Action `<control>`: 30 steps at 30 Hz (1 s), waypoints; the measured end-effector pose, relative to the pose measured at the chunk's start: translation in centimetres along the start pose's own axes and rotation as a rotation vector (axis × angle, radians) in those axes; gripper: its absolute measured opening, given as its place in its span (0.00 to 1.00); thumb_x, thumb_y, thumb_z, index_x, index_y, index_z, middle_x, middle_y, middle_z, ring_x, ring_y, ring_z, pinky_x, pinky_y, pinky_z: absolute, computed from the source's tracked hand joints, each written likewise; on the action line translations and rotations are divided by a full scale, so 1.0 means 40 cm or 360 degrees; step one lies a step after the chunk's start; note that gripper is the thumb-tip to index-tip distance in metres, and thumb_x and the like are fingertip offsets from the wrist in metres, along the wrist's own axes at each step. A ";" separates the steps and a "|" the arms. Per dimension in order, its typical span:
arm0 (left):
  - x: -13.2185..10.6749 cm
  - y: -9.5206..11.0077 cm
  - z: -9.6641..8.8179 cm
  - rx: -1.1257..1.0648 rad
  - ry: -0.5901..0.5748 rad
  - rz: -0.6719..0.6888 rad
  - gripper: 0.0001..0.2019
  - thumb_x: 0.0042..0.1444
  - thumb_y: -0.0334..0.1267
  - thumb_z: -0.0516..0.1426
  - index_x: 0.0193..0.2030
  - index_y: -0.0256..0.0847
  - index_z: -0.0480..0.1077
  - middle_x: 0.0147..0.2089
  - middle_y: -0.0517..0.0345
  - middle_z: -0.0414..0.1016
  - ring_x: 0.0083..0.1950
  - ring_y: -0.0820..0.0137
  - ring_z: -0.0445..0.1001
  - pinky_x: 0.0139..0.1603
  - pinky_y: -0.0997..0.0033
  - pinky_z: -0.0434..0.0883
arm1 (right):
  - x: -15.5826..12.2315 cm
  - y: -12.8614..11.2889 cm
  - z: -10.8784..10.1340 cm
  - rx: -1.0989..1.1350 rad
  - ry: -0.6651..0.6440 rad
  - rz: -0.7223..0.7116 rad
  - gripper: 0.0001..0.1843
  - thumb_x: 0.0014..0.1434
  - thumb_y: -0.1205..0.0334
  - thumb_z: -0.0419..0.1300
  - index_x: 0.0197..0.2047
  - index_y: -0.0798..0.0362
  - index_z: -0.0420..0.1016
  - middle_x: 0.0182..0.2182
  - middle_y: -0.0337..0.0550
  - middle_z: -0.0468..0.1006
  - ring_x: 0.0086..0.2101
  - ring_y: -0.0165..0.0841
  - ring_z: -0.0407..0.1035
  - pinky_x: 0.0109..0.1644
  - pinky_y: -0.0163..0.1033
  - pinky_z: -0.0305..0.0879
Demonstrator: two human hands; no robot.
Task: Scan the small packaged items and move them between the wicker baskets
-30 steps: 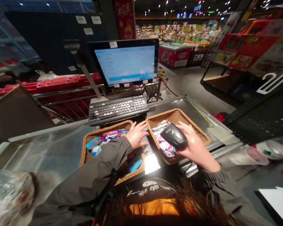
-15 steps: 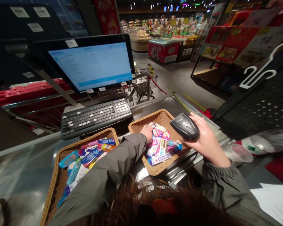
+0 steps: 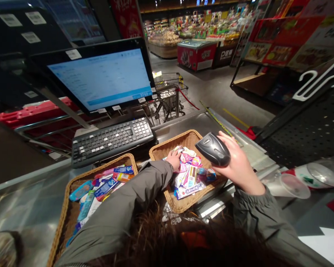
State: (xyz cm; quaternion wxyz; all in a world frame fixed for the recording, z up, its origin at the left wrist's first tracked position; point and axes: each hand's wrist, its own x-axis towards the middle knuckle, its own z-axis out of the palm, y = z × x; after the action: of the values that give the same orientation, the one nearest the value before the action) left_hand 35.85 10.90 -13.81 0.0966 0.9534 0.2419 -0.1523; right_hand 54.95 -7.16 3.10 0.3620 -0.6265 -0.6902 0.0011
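Note:
My right hand [image 3: 238, 165] is wrapped round a black barcode scanner [image 3: 213, 149], holding it above the right side of a wicker basket [image 3: 190, 134]. Small candy packets [image 3: 187, 176] in bright wrappers are heaped in that basket. Among them, at the heap's left edge, rests my left hand [image 3: 174, 159], fingers bent and closed at a pale wrapper; what they grip is too small to make out. A second wicker basket [image 3: 61, 218] stands to the left, partly covered by my left sleeve, with more colourful packets [image 3: 105, 187] inside.
Behind the baskets are a black keyboard [image 3: 114, 139] and a lit monitor [image 3: 105, 79]. Clear plastic cups [image 3: 291, 185] stand at the right, near white paper [image 3: 323, 241]. A shopping cart [image 3: 169, 83] is beyond the metal counter [image 3: 30, 207].
The camera view has shifted slightly. My right hand and the scanner have moved a little left over the basket. My left hand stays at the packets.

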 end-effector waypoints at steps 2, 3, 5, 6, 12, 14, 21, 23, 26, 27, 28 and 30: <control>0.001 0.009 -0.010 0.0002 0.0032 0.0073 0.26 0.42 0.50 0.68 0.46 0.37 0.79 0.66 0.39 0.65 0.71 0.43 0.53 0.70 0.40 0.49 | 0.001 -0.004 0.003 0.0038 0.0002 -0.0005 0.34 0.54 0.51 0.66 0.61 0.48 0.63 0.58 0.55 0.71 0.65 0.56 0.56 0.68 0.68 0.49; 0.001 0.015 -0.015 0.0004 0.0040 0.0116 0.25 0.42 0.49 0.69 0.45 0.37 0.79 0.64 0.40 0.68 0.70 0.44 0.54 0.71 0.40 0.48 | 0.001 -0.006 0.004 0.0046 -0.0002 -0.0003 0.33 0.54 0.51 0.66 0.62 0.48 0.63 0.58 0.55 0.71 0.65 0.56 0.56 0.68 0.69 0.49; 0.000 0.027 -0.030 -0.0005 0.0096 0.0196 0.21 0.45 0.48 0.67 0.44 0.39 0.79 0.61 0.43 0.70 0.70 0.47 0.56 0.72 0.40 0.44 | 0.000 -0.010 0.005 0.0051 -0.0008 0.0008 0.33 0.55 0.51 0.66 0.62 0.48 0.64 0.58 0.55 0.71 0.65 0.56 0.56 0.68 0.70 0.48; -0.003 0.031 -0.040 -0.0024 0.0160 0.0214 0.19 0.47 0.48 0.66 0.44 0.40 0.79 0.61 0.44 0.70 0.70 0.48 0.56 0.72 0.40 0.42 | -0.001 -0.011 0.005 0.0052 -0.0009 0.0011 0.33 0.55 0.52 0.66 0.62 0.48 0.64 0.58 0.55 0.71 0.66 0.56 0.56 0.68 0.70 0.48; -0.061 0.023 -0.152 -0.0161 0.0580 0.0015 0.14 0.53 0.42 0.62 0.47 0.43 0.76 0.66 0.46 0.66 0.72 0.48 0.53 0.70 0.32 0.44 | -0.010 -0.018 0.008 0.0042 0.0007 0.0017 0.34 0.53 0.53 0.66 0.62 0.49 0.64 0.57 0.56 0.72 0.65 0.56 0.57 0.68 0.71 0.48; -0.101 0.014 -0.205 -0.0224 0.0745 -0.0052 0.10 0.54 0.40 0.62 0.43 0.43 0.76 0.65 0.48 0.68 0.72 0.50 0.54 0.71 0.33 0.44 | -0.011 -0.025 0.013 0.0023 -0.0002 0.0022 0.35 0.53 0.52 0.66 0.62 0.49 0.63 0.57 0.56 0.71 0.65 0.56 0.57 0.68 0.71 0.48; -0.310 -0.013 -0.349 -0.0089 0.1298 -0.0176 0.06 0.54 0.37 0.63 0.38 0.42 0.73 0.65 0.49 0.69 0.74 0.52 0.53 0.72 0.36 0.40 | -0.004 -0.073 0.034 0.0009 -0.0032 -0.0129 0.32 0.55 0.52 0.64 0.61 0.49 0.64 0.58 0.57 0.71 0.66 0.57 0.56 0.68 0.72 0.46; -0.374 -0.020 -0.362 0.0021 0.1396 -0.0235 0.05 0.56 0.38 0.63 0.37 0.42 0.72 0.67 0.48 0.66 0.75 0.51 0.51 0.72 0.35 0.38 | 0.001 -0.095 0.042 0.0000 -0.0065 -0.0171 0.31 0.54 0.55 0.64 0.60 0.49 0.64 0.58 0.57 0.70 0.66 0.56 0.54 0.68 0.72 0.45; -0.461 -0.029 -0.360 0.0183 0.1497 -0.0354 0.04 0.60 0.39 0.59 0.36 0.42 0.71 0.71 0.51 0.61 0.76 0.53 0.47 0.72 0.35 0.36 | 0.016 -0.141 0.056 -0.0009 -0.0116 -0.0252 0.29 0.54 0.58 0.63 0.59 0.50 0.66 0.59 0.57 0.69 0.66 0.56 0.54 0.68 0.72 0.44; -0.488 -0.033 -0.356 0.0221 0.1533 -0.0395 0.04 0.62 0.38 0.58 0.36 0.43 0.70 0.71 0.52 0.60 0.76 0.54 0.47 0.73 0.36 0.36 | 0.022 -0.160 0.062 -0.0008 -0.0132 -0.0290 0.28 0.53 0.58 0.63 0.58 0.50 0.67 0.59 0.57 0.69 0.66 0.56 0.54 0.68 0.72 0.44; -0.513 -0.037 -0.351 0.0249 0.1565 -0.0429 0.05 0.63 0.38 0.56 0.36 0.43 0.70 0.72 0.54 0.60 0.76 0.55 0.47 0.73 0.36 0.36 | 0.029 -0.182 0.069 -0.0005 -0.0148 -0.0331 0.27 0.53 0.60 0.63 0.57 0.50 0.68 0.59 0.57 0.69 0.66 0.56 0.54 0.68 0.72 0.44; -0.562 -0.046 -0.340 0.0288 0.1625 -0.0481 0.06 0.65 0.37 0.55 0.36 0.43 0.70 0.71 0.54 0.61 0.76 0.55 0.49 0.73 0.36 0.36 | 0.044 -0.229 0.085 0.0009 -0.0174 -0.0417 0.26 0.52 0.62 0.62 0.55 0.51 0.69 0.59 0.57 0.70 0.66 0.56 0.54 0.68 0.71 0.45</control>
State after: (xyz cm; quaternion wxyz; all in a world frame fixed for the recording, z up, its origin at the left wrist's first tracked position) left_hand 19.45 6.30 6.27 -0.1388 0.8653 0.3785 0.2981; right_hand 45.41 -6.09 5.64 0.3227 -0.5291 -0.7847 -0.0100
